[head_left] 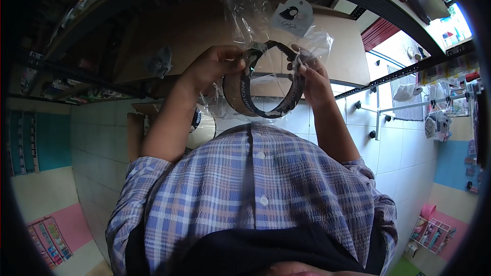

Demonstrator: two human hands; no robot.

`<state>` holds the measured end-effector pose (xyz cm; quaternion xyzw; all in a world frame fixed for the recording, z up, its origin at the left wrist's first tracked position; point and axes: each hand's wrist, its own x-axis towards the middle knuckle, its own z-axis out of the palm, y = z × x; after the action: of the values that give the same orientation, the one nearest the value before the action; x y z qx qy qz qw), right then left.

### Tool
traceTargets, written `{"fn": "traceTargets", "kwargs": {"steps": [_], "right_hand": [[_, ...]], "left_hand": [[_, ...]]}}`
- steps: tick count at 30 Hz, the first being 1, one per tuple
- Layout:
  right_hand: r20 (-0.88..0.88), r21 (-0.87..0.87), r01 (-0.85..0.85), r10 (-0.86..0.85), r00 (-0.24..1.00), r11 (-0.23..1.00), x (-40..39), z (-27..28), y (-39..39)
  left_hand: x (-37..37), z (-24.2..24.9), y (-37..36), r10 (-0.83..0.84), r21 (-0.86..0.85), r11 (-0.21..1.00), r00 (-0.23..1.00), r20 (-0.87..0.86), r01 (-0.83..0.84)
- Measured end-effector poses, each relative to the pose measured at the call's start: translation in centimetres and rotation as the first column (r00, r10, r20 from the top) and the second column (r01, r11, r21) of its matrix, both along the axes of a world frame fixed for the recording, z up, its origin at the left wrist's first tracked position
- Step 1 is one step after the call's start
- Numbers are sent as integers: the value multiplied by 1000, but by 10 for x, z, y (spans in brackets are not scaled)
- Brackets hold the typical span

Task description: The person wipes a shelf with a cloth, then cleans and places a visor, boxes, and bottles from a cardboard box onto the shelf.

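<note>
A pair of dark headbands (276, 110) with pale lettering is held up in front of my chest. Clear plastic wrapping (245, 13) surrounds them and sticks out above. A white card tag (293, 18) with a dark picture sits at the top of the wrapping. My left hand (220, 66) is closed on the headbands' left side, thumb against the band. On the other side, my right hand (313, 74) pinches the band's edge together with some plastic; its fingertips are partly hidden.
Beyond my hands is a brown shelf board (189, 30) with a crumpled plastic packet (160, 62) on it. A dark metal shelf frame (399, 74) runs along the right. Below the left forearm are a cardboard box (135, 135) and a round pale object (205, 132).
</note>
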<state>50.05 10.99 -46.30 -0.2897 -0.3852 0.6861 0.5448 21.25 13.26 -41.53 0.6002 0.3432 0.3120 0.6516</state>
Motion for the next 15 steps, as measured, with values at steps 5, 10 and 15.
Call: {"fn": "traceTargets", "kwargs": {"steps": [5,10,15], "right_hand": [[-63,82,-18,23,998,997,4,-9,7],[-220,-57,-115,100,970,992,16,-46,14],[-196,-100,-114,93,976,988,17,-38,5]], "left_hand": [[9,-7,-9,96,-123,990,970,224,-69],[25,-25,-13,200,-265,958,910,362,-106],[21,-32,-8,206,-414,908,932,298,-68]]}}
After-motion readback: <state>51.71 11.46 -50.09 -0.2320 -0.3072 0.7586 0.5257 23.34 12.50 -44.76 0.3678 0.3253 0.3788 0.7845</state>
